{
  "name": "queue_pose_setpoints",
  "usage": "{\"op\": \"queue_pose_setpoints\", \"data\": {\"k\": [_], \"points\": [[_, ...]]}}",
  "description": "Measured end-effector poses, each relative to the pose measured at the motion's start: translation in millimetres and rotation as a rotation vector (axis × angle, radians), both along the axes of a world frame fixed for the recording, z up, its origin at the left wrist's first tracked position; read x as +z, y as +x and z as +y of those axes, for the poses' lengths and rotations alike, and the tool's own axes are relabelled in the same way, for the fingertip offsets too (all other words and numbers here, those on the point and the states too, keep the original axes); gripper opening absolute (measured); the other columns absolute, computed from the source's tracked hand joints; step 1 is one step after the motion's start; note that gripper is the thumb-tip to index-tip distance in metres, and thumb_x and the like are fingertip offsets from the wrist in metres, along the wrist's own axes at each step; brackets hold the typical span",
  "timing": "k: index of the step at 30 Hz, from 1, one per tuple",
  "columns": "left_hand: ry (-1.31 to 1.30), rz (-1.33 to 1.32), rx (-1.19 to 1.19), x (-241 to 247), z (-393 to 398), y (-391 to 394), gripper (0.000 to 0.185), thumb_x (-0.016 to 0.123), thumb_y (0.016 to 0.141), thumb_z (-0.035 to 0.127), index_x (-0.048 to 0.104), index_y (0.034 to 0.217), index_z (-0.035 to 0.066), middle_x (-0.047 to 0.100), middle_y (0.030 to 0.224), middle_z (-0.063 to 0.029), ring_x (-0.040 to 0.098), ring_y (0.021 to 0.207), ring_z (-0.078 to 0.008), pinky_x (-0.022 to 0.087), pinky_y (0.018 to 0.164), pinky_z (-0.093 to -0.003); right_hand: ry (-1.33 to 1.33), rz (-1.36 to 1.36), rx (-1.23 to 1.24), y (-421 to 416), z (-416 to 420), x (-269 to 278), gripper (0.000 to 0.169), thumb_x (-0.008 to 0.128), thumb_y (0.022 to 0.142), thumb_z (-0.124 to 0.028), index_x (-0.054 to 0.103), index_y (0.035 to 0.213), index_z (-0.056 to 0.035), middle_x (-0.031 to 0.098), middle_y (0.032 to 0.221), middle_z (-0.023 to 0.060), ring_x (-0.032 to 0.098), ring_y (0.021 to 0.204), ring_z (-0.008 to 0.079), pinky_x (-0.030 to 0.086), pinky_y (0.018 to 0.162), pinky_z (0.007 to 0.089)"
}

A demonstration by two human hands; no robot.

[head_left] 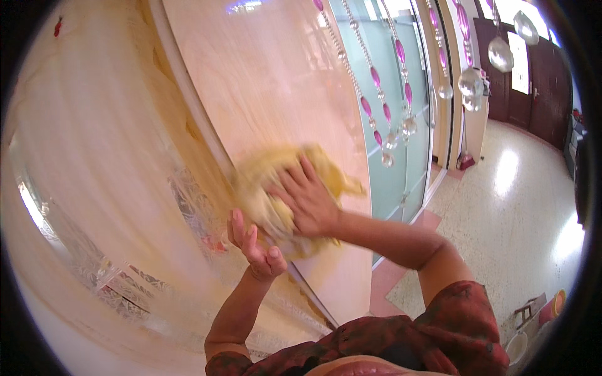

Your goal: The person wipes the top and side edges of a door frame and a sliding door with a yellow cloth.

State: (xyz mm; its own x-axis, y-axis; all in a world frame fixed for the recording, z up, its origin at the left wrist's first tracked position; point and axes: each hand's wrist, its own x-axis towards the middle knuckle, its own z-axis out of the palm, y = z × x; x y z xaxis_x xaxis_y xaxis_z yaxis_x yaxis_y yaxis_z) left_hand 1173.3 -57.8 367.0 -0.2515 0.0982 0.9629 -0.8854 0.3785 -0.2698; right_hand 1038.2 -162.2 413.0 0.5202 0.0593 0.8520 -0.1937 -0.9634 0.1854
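A yellow cloth point(263, 164), blurred at its left part, lies bunched against a glossy, light wood-toned panel point(263, 84). My right hand point(308, 199) presses on the cloth with its fingers spread, palm towards the panel. Below and to the left, my left hand point(256, 246) is raised with its fingers apart and slightly curled, holding nothing. It is close to the cloth's lower left edge; whether it touches the panel cannot be told. A narrow strip point(207, 117) runs along the panel's left side.
Strings of purple and clear beads point(375, 77) hang before a frosted glass door point(400, 164). Further right are a broom with a dustpan point(466, 161) and a dark wooden door point(505, 101). A small stool point(523, 316), a white basin point(517, 348) and a pink bucket point(550, 310) stand at lower right.
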Motion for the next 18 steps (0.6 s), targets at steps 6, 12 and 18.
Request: {"op": "queue_pose_setpoints", "data": {"k": [6, 12, 18], "points": [[0.313, -0.131, 0.251, 15, 5, -20, 0.047, 0.039, 0.098, 0.029, 0.042, 0.135, -0.001, 0.030, 0.146, -0.0294, 0.021, 0.138, -0.0464, 0.016, 0.111, -0.0571, 0.384, -0.329, -0.103, -22, -14, -209, 0.069, 0.061, 0.078, -0.043, 0.048, 0.133, -0.0026, 0.036, 0.142, 0.0265, 0.028, 0.133, 0.0480, 0.012, 0.111, 0.0616], [0.285, -0.165, 0.414, 1, -16, -21, 0.045, 0.040, 0.096, 0.026, 0.049, 0.132, 0.000, 0.031, 0.147, -0.0255, 0.019, 0.138, -0.0482, 0.014, 0.111, -0.0587, 0.181, -0.730, -0.147, -19, -73, -54, 0.064, 0.059, 0.079, -0.023, 0.043, 0.135, 0.0023, 0.026, 0.147, 0.0291, 0.021, 0.138, 0.0470, 0.014, 0.113, 0.0580], [0.236, -0.178, 0.452, 7, -13, -26, 0.042, 0.040, 0.096, 0.024, 0.053, 0.129, 0.001, 0.032, 0.148, -0.0234, 0.019, 0.137, -0.0479, 0.013, 0.110, -0.0596, 0.171, -0.868, -0.271, -53, -88, 8, 0.046, 0.059, 0.081, -0.027, 0.056, 0.119, -0.0015, 0.049, 0.120, 0.0174, 0.047, 0.115, 0.0317, 0.037, 0.096, 0.0442]]}}
